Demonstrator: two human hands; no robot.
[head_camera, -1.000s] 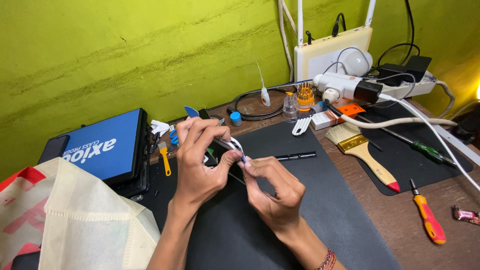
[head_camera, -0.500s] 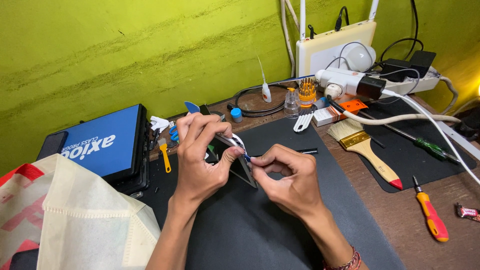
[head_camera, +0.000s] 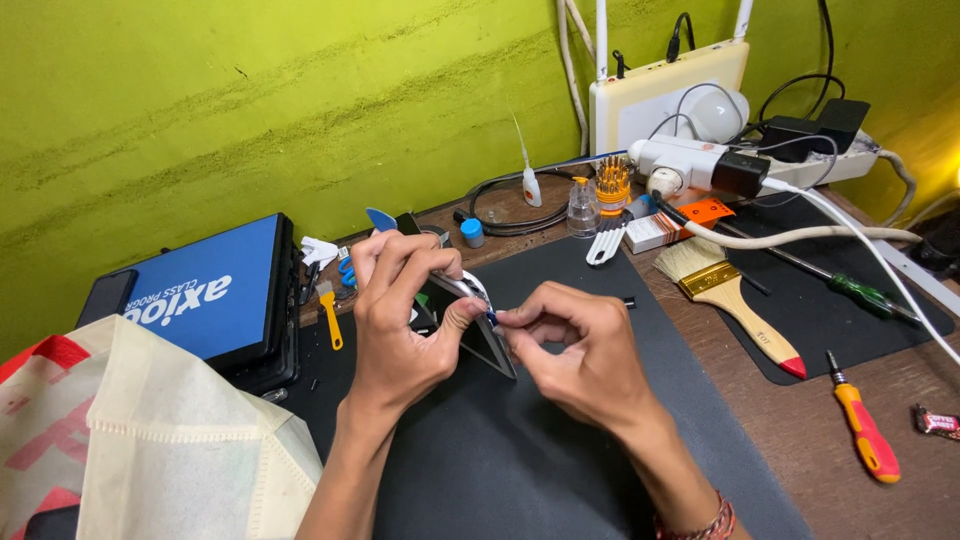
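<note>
Both hands are pinched onto the same little piece here. The left hand (head_camera: 400, 325) has its grip closed on a small flat device (head_camera: 478, 325), thumb pressed on its top edge and fingers curled over the back, holding it tilted up on edge over the dark work mat (head_camera: 520, 460). The right hand (head_camera: 580, 345) comes in from the other side, thumb and forefinger nipped shut on a tiny blue bit at that same top edge, right against the left thumb; can't tell exactly what that bit is, too small.

The mat covers the middle of a wooden bench (head_camera: 900, 500). To the left sits a blue case (head_camera: 205, 295) with a pale fabric bag (head_camera: 170, 440) in front of it. A small yellow tool (head_camera: 329, 320) lies just beside the case. Off to the right: a paintbrush (head_camera: 730, 300), an orange-handled screwdriver (head_camera: 862, 430) and a green-handled screwdriver (head_camera: 850, 297) on a second mat. Along the back there's a white power strip (head_camera: 700, 165) with thick cables, a bit holder (head_camera: 612, 185) and a small clear bottle (head_camera: 581, 208). The wall (head_camera: 250, 100) behind is streaky lime green.
</note>
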